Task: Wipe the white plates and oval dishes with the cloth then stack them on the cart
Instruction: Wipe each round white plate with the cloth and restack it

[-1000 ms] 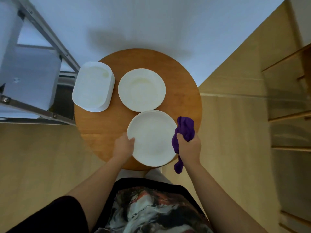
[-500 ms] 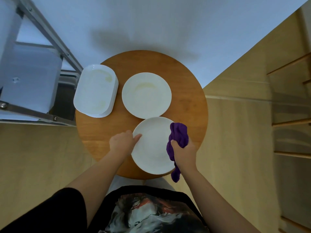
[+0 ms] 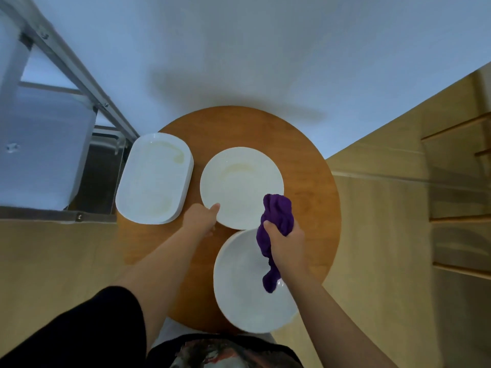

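A round white plate (image 3: 239, 187) with a faint yellowish smear lies at the middle of the round wooden table (image 3: 313, 181), and the left hand (image 3: 199, 219) pinches its near-left rim. The right hand (image 3: 285, 240) grips a bunched purple cloth (image 3: 277, 216) over the far edge of a second round white plate (image 3: 247, 293) nearer the person. A stack of white oval dishes (image 3: 154, 179) sits at the table's left edge, just beside the metal-framed cart (image 3: 79, 67).

Black short sleeve (image 3: 87, 325); bare forearms; dark patterned garment (image 3: 225, 354).
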